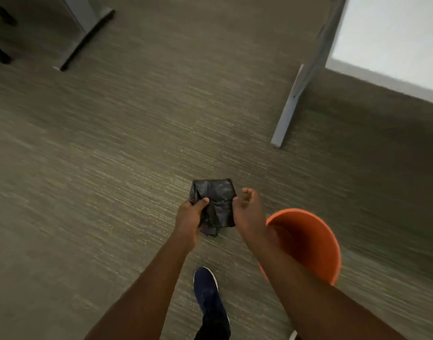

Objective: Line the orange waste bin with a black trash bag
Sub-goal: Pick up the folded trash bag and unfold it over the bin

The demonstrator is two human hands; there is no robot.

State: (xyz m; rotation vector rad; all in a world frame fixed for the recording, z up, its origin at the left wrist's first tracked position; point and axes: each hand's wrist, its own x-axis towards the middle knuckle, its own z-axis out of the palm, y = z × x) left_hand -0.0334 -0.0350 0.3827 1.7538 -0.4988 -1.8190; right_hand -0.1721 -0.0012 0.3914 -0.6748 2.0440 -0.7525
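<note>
A folded, crumpled black trash bag (214, 202) hangs in the air in front of me, above the carpet. My left hand (189, 217) grips its left edge, thumb on top. My right hand (247, 209) pinches its right edge, with some fingers lifted. The orange waste bin (311, 241) stands upright on the floor at the lower right, partly behind my right forearm. Its inside looks bare, with no liner in it.
Grey-brown carpet covers the floor. A grey desk leg (294, 99) with a white panel behind it stands at the upper right. Another desk foot (85, 38) is at the upper left, near dark chair casters. My dark blue shoe (208, 293) is below the hands.
</note>
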